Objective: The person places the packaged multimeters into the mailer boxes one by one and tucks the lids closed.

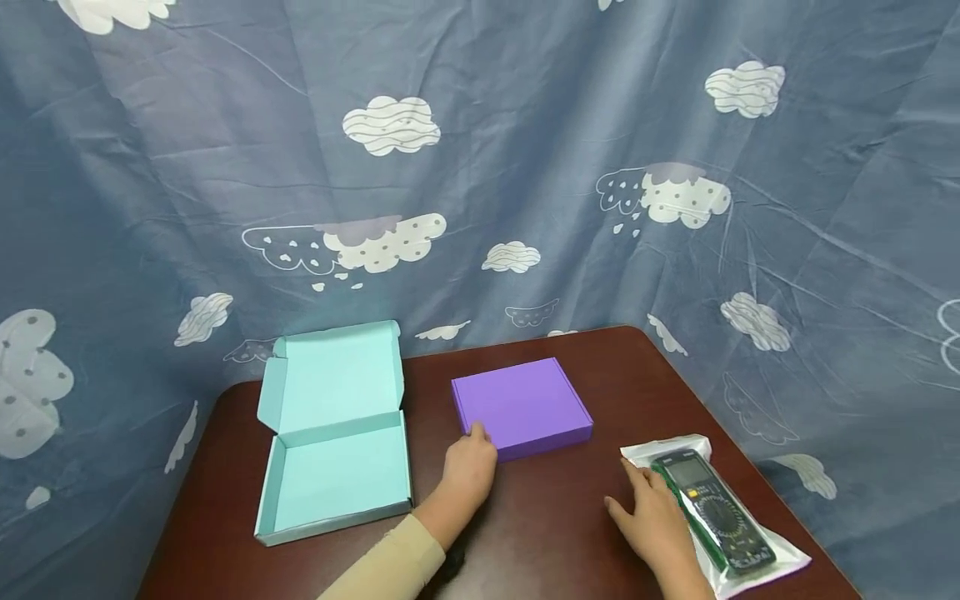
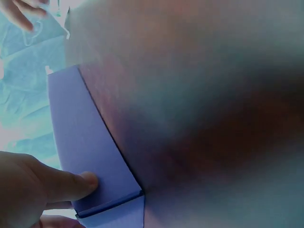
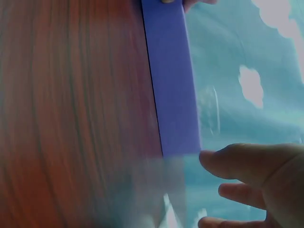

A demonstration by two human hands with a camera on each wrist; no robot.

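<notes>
- Across the whole width, from the far left edge on, a blue-grey curtain [image 1: 510, 183] printed with white clouds hangs behind a dark reddish-brown table [image 1: 547, 525] with rounded far corners.
- At the left of the table, a shallow teal box [image 1: 341, 475] stands open, its floor showing. Its lid [image 1: 341, 375] is tipped up on the far side, with a side flap sticking out on the left.
- Right of that box, a beige sleeve [image 1: 393, 558] reaches in from the bottom edge, ending in the left hand [image 1: 471, 467]. The fingers are bent around the near left corner of a purple box, and the left wrist view shows the thumb pressed flat against its front wall.
- The purple box [image 1: 521, 404] lies flat and closed in the middle of the table, slightly angled.
- Further right, the right hand [image 1: 651, 521] is relaxed, thumb and fingers well spread, gripping nothing. It lies over the left edge of a white plastic bag; whether it touches the bag is unclear.
- The bag [image 1: 782, 557], near the table's right edge, contains a dark multimeter [image 1: 708, 508] with a round dial, and a green strip [image 1: 705, 537] along the meter's left side.
</notes>
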